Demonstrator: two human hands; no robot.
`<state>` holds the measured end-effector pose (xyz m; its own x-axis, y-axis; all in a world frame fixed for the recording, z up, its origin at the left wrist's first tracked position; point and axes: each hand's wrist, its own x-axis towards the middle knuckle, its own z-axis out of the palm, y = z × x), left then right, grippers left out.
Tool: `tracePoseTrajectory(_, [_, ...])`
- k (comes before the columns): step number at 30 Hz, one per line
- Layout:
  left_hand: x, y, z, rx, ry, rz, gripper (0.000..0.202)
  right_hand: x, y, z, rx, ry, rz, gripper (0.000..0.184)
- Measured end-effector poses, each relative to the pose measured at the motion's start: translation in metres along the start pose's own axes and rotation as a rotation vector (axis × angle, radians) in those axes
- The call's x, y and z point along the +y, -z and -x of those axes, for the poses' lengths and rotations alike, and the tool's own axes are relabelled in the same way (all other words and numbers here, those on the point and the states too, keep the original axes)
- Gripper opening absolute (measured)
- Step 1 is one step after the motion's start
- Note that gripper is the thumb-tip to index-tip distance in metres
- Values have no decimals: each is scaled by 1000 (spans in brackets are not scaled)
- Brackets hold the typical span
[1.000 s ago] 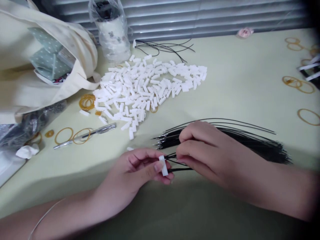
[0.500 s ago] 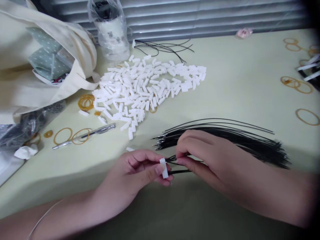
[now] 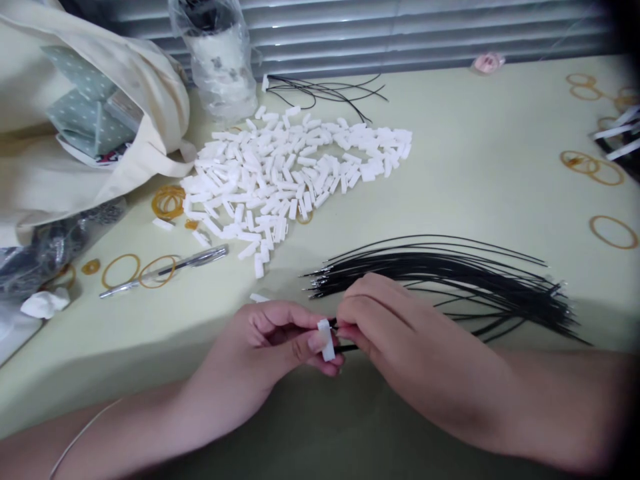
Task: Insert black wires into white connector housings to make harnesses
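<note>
L. hand (image 3: 273, 347), qty 1: front of the pile; thumb & fingers pinching a wht. block (image 3: 327, 341), stood slightly tilted.
R. hand (image 3: 395, 333), qty 1: front-right of the pile; fingertips pressed together on blk. wires (image 3: 349, 349) just beside the block; no. of wires hidden by fingers.
Blk. wire bundle (image 3: 450, 270), lg.: right of & nearer than the pile, partly behind R. hand; bright tips.
Pen (image 3: 200, 260), qty 1: front-left of the pile, w/ rubber band (image 3: 143, 270) looped across it.
Pile (image 3: 280, 173), small wht. blocks, approx. oval, lying loose on table (image 3: 475, 167).
Coil of bands (image 3: 160, 200): at the pile's left edge.
Tote bag (image 3: 167, 120), cream, open: left of the pile; grn. dotted cloth (image 3: 83, 120) inside.
Bottle (image 3: 225, 73), plastic-wrapped, upright: behind the pile, to its left.
Wired block (image 3: 265, 83), wht., w/ blk. strands: directly behind the pile.
Pink item (image 3: 487, 63), sm.: back right of the pile, nr. blinds (image 3: 400, 33).
</note>
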<state>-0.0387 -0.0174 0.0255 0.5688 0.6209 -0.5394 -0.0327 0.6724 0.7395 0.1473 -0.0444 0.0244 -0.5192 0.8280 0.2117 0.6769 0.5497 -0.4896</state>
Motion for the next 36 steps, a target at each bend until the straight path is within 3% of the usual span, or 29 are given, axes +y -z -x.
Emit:
tracePoseTrajectory(3, [0, 1, -1, -43, -11, -12, 8, 0, 3, -2, 57, 81, 67, 26])
tracePoseTrajectory(10, [-1, 1, -2, -47, 9, 12, 8, 3, 15, -2, 36, 267, 290, 29])
tracePoseTrajectory(14, [-4, 3, -2, -10, 30, 73, 7, 3, 23, 0, 21, 232, 405, 25])
tracePoseTrajectory(18, [-7, 5, -2, -9, 37, 127, 9, 3, 28, -2, 20, 199, 348, 21])
tracePoseTrajectory(36, [-6, 4, -4, -1, 55, 164, 11, 5, 21, -5, 9, 289, 359, 29])
